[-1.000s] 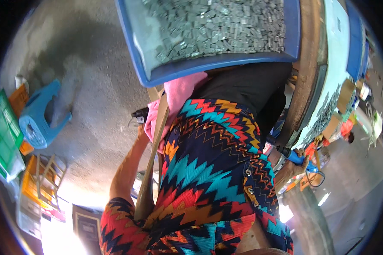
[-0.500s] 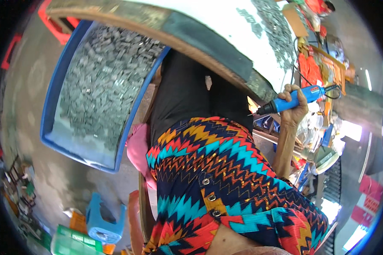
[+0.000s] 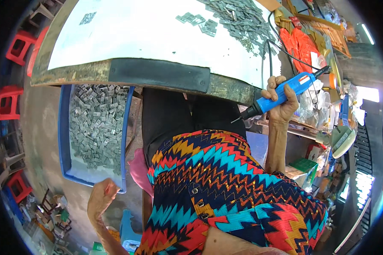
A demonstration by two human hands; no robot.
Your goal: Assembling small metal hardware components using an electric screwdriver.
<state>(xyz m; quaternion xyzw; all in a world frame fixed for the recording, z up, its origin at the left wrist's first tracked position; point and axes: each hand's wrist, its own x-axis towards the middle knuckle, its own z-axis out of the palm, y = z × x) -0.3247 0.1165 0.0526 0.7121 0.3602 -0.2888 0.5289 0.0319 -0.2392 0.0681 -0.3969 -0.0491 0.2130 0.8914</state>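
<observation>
As the right hand [image 3: 283, 102] grips a blue cylindrical power tool [image 3: 300, 83] beside the white-topped wooden counter [image 3: 127, 38], the curled left hand [image 3: 103, 194], its contents unclear, hovers by a blue plastic tray [image 3: 64, 140] of small grey pieces [image 3: 98, 123]. The step looks preparatory; the next move calls for minding the thin metal bit [image 3: 236, 120].
</observation>
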